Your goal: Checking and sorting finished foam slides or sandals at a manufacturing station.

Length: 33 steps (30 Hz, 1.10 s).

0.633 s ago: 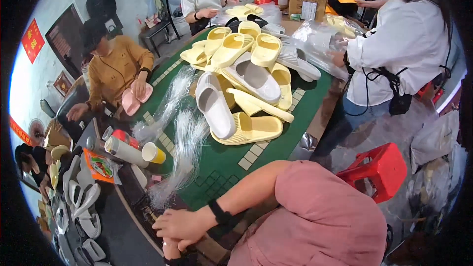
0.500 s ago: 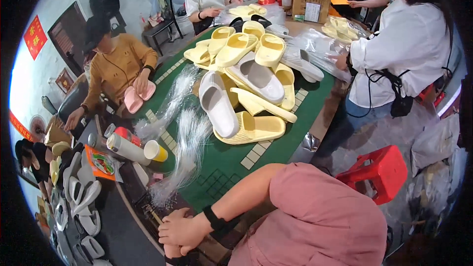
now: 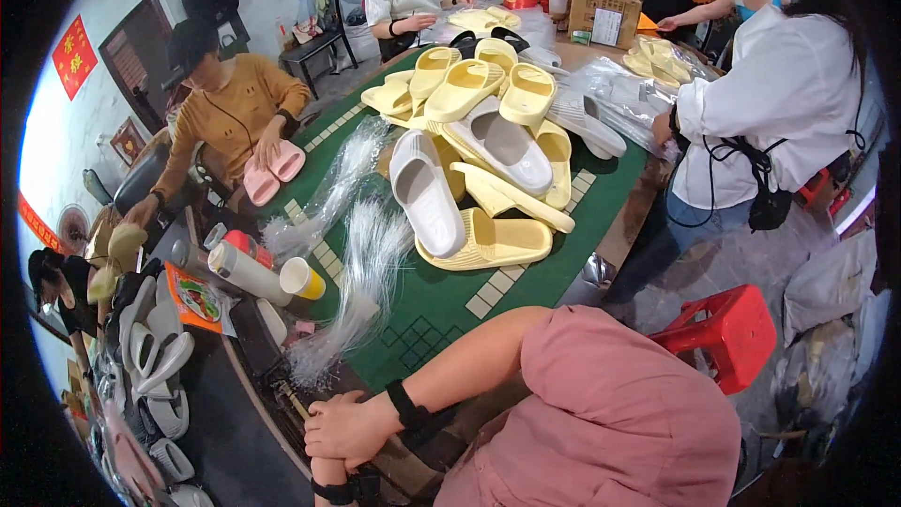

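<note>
My right hand [image 3: 345,429] comes in from the right, a black band on its wrist, and lies folded over my left hand at the near table edge. My left hand [image 3: 328,471] is mostly covered; its wrist, also with a black band, shows at the lower edge, and its fingers are hidden. Neither hand touches any goods. Closest to them on the green tabletop [image 3: 413,343] lies a bundle of clear plastic strands [image 3: 361,286]. Beyond it rises a heap of yellow slippers [image 3: 497,242] and grey slippers [image 3: 427,197].
A paper cup [image 3: 302,279] and a white bottle [image 3: 246,272] stand left. Several grey slippers [image 3: 164,366] lie farther left. A person in mustard [image 3: 239,113] touches pink slippers [image 3: 272,174]. A white-shirted person [image 3: 751,113] stands right, behind a red stool [image 3: 727,338].
The view has shifted slightly; my hands stay folded, with more of my left wrist showing. Beige and pink slippers now show at far left. The orange sheet at the back right is lower.
</note>
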Each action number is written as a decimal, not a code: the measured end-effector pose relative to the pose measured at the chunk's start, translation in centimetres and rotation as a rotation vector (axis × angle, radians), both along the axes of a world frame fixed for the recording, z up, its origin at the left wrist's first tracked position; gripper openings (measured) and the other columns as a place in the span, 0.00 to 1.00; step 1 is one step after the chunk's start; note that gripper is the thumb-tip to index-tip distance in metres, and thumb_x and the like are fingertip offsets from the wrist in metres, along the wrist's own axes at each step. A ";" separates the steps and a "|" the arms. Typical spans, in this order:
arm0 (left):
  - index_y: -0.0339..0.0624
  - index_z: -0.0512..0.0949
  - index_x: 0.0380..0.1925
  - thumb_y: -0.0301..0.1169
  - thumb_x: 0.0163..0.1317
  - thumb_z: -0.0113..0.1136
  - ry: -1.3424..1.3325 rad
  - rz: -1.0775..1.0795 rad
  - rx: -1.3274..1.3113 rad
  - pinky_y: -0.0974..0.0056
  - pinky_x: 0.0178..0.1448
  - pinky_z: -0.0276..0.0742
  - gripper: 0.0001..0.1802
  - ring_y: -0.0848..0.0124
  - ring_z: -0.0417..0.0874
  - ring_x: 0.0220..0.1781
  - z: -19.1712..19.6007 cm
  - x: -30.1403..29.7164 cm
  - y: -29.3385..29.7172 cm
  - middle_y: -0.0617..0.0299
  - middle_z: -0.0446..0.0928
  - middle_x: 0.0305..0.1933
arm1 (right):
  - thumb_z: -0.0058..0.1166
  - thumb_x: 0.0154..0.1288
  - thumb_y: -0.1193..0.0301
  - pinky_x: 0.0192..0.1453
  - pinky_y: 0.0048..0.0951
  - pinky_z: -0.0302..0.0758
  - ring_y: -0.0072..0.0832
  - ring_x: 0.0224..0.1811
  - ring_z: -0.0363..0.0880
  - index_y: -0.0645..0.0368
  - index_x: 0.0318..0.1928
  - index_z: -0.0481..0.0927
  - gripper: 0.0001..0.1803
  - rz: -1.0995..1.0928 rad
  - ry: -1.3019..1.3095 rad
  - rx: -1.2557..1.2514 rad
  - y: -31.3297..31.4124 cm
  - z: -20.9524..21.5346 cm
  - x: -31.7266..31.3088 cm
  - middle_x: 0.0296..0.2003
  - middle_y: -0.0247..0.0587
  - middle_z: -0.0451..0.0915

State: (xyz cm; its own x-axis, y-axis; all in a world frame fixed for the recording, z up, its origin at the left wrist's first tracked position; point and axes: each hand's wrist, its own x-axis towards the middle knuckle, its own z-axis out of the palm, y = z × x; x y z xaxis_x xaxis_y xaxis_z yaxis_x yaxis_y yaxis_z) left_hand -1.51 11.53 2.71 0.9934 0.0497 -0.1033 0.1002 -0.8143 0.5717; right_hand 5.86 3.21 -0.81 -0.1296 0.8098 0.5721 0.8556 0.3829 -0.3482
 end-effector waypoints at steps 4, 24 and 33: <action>0.40 0.79 0.49 0.32 0.55 0.62 0.067 0.053 -0.054 0.53 0.44 0.78 0.20 0.54 0.83 0.40 0.3 0.1 -0.5 0.54 0.82 0.45 | 0.64 0.45 0.57 0.49 0.48 0.72 0.40 0.46 0.73 0.54 0.39 0.81 0.21 -0.132 -0.062 -0.033 -1.0 1.7 -1.0 0.36 0.39 0.79; 0.44 0.79 0.46 0.36 0.57 0.59 -0.149 -0.045 -0.195 0.57 0.47 0.78 0.17 0.58 0.82 0.41 -3.9 -5.5 0.8 0.56 0.82 0.42 | 0.61 0.47 0.72 0.40 0.56 0.80 0.42 0.42 0.82 0.55 0.47 0.81 0.22 -0.229 -0.165 -0.230 -1.5 2.4 -2.0 0.42 0.45 0.83; 0.43 0.77 0.48 0.35 0.56 0.62 -0.338 -0.043 0.063 0.60 0.47 0.79 0.19 0.60 0.83 0.41 -1.6 0.4 2.3 0.57 0.82 0.40 | 0.69 0.44 0.73 0.63 0.44 0.67 0.45 0.58 0.72 0.60 0.56 0.73 0.34 0.105 0.137 0.012 -5.7 7.5 1.0 0.56 0.48 0.74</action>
State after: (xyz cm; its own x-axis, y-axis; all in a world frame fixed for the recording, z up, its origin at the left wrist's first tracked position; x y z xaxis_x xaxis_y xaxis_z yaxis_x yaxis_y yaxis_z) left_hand -1.08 13.81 1.08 0.9723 0.0026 0.2336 -0.1215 -0.8483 0.5154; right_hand 6.89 -2.51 6.65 -0.1333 0.7892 0.5995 0.7558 0.4722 -0.4536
